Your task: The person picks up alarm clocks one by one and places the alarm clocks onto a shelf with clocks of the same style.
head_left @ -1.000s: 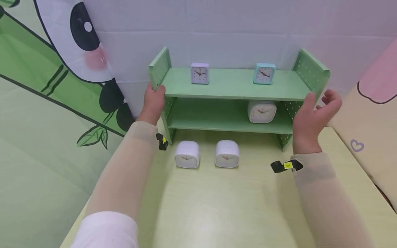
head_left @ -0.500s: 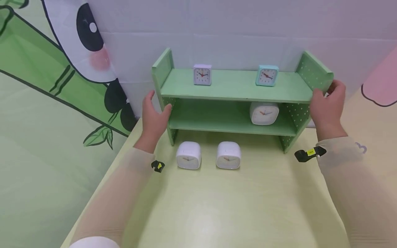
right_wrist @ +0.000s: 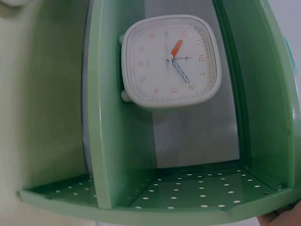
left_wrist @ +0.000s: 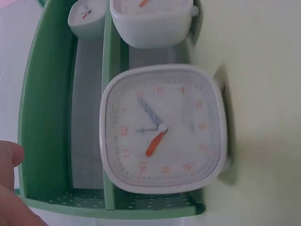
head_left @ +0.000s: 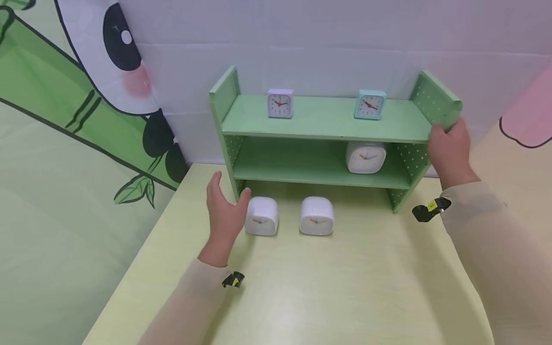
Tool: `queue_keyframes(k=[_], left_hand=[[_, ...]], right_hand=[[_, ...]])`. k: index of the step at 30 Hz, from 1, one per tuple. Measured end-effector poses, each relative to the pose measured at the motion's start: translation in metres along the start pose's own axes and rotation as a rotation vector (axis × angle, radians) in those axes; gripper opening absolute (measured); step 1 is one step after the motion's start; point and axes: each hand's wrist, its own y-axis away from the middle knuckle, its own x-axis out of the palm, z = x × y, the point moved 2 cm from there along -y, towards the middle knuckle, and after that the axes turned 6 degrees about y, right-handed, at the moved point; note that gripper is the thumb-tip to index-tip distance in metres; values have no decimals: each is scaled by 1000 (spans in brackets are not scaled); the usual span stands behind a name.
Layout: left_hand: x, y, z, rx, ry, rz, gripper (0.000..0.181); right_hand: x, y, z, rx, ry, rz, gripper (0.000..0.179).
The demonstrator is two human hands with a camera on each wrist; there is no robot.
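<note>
- Shelf (head_left: 321,116): green, two boards between dotted side panels, upright on the counter (head_left: 302,292), near the backdrop (head_left: 302,72).
- Right hand (head_left: 450,151): grasping the shelf's right side panel near its upper front edge; thumb on the near side, other fingers mostly hidden behind the panel. Right wrist view catches only a bit of it at the lower right corner.
- Left hand (head_left: 226,213): released, holding nothing, fingers extended and thumb spread away from them. It's over the counter just beside the left white clock (head_left: 261,216). Thumb overlaps that clock's edge from the head view; left wrist view shows a gap between my fingers and it.
- Left white clock: upright on the counter, in front of the shelf's left part. Dial has orange numerals, one orange pointer, one blue-grey.
- Second white clock (head_left: 316,216): same type, also on the counter, to the right of the first, not touching it.
- Third white clock (head_left: 366,157): on the lower board, toward the right panel but apart from it.
- Top board: purple clock (head_left: 280,103) left of centre, turquoise clock (head_left: 370,105) toward the right, well apart, both upright.
</note>
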Motion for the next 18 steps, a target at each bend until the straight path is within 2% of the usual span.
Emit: queue_keyframes(k=[4, 7, 12, 18], left_hand=[[1, 19, 10, -115, 61, -16, 84], [1, 29, 18, -170, 70, -17, 84], [3, 41, 26, -192, 69, -29, 88], [9, 54, 29, -210, 78, -14, 91]], right_hand=[[5, -1, -4, 17, -46, -6, 57], [8, -1, -5, 29, -93, -7, 55], [10, 1, -10, 51, -148, 2, 55], [12, 3, -12, 43, -133, -13, 59]])
